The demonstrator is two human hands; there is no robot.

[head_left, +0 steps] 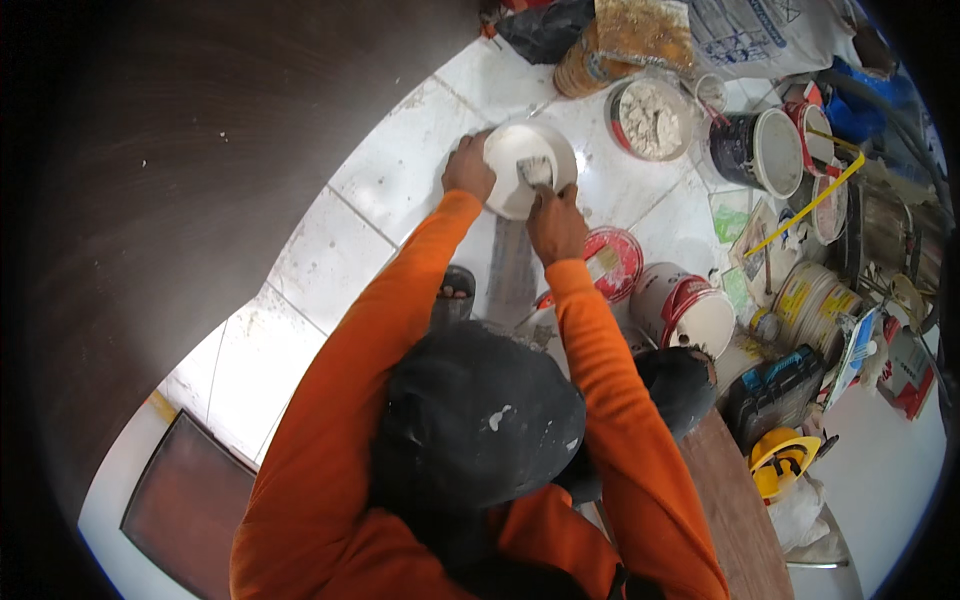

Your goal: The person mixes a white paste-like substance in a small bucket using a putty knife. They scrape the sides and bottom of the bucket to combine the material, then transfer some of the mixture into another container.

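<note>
In front of me on the tiled floor is a round white bowl [501, 161] with a pale inside. My left hand [470, 165] grips its left rim. My right hand [557, 225] is closed around the handle of a putty knife [535, 171], whose smeared metal blade reaches into the bowl. The handle itself is mostly hidden by my fingers. Just below my right hand lies a red lid [624, 259] with a flat, light-coloured piece on it.
An open tub of white lumpy material [651, 120] stands beyond the bowl. Several buckets, including a dark one [739, 154] and a red-and-white one [701, 319], line the right side. A yellow hard hat [780, 461] lies near a wooden board [739, 502]. A dark panel [187, 150] fills the upper left.
</note>
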